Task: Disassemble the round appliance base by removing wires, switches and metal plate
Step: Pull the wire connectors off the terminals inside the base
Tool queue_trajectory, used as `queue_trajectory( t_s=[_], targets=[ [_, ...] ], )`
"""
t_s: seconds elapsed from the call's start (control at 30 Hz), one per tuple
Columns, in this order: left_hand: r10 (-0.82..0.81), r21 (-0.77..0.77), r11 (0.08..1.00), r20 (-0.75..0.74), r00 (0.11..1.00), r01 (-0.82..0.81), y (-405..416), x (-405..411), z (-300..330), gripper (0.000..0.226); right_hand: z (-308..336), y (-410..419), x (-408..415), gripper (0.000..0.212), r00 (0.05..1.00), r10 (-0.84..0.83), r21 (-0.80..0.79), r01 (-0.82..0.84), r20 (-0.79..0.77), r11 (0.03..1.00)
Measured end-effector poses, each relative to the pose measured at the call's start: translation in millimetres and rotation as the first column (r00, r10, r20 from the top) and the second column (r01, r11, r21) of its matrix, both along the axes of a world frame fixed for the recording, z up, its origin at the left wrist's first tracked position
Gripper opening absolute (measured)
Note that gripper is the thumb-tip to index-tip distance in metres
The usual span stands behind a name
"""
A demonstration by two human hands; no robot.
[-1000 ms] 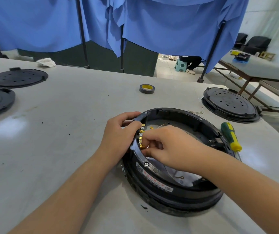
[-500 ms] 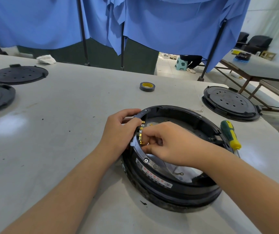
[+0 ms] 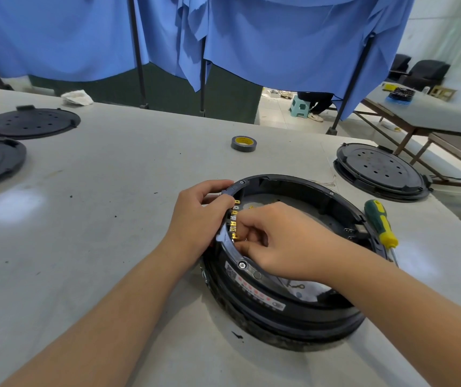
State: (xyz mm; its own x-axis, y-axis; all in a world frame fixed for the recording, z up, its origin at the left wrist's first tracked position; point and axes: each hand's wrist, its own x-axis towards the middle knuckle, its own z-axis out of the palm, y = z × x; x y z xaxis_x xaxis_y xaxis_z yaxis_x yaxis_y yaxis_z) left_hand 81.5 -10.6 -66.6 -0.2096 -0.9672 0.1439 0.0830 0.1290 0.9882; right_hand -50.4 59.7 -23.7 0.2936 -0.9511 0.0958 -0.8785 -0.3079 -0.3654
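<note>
A big round black appliance base [image 3: 287, 311] sits on the grey desk [image 3: 84, 219], close to the person. It is like a deep ring, open on top. Inside it you can see a pale metal plate [image 3: 301, 210] at the bottom, a thin wire [image 3: 293, 286] with a loop on its end, and a row of little gold metal tabs [image 3: 234, 219] on the inside wall at the left.

The left hand [image 3: 198, 219] holds the left rim of the base, with the thumb on top by the tabs and the fingers curled round the outside. The right hand [image 3: 282, 241] reaches into the base, and its fingers are bent in and pinching at the gold tabs. What sits between the fingertips is too small to tell.

A green and yellow screwdriver [image 3: 381, 223] leans on the right rim of the base. A roll of tape [image 3: 243, 143] lies farther back on the desk. Three flat black round covers lie well apart from the base: one at the right [image 3: 381, 170] and two at the left [image 3: 28, 122]
</note>
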Motion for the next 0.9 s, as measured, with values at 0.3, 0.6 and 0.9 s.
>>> queue_trajectory(
  t_s=[0.3, 0.6, 0.9],
  targets=[
    [0.008, 0.000, 1.000, 0.010, 1.000, -0.008, -1.3, 0.1, -1.1, 0.031, -1.7, -3.9, -3.4, 0.036, 0.996, 0.024, 0.046, -0.028, 0.085, 0.999],
    [0.009, 0.000, 1.000, 0.025, 1.000, -0.009, -0.8, 0.2, -0.7, 0.030, -3.7, -3.6, -10.6, 0.020, 0.985, -0.028, 0.088, 0.013, 0.172, 0.996],
    [0.009, 0.007, 1.000, 0.035, 0.999, -0.010, -1.7, 0.4, -1.9, 0.029, -7.0, -0.3, -13.5, 0.014, 0.996, 0.004, -0.007, -0.003, 0.092, 1.000]
  ],
)
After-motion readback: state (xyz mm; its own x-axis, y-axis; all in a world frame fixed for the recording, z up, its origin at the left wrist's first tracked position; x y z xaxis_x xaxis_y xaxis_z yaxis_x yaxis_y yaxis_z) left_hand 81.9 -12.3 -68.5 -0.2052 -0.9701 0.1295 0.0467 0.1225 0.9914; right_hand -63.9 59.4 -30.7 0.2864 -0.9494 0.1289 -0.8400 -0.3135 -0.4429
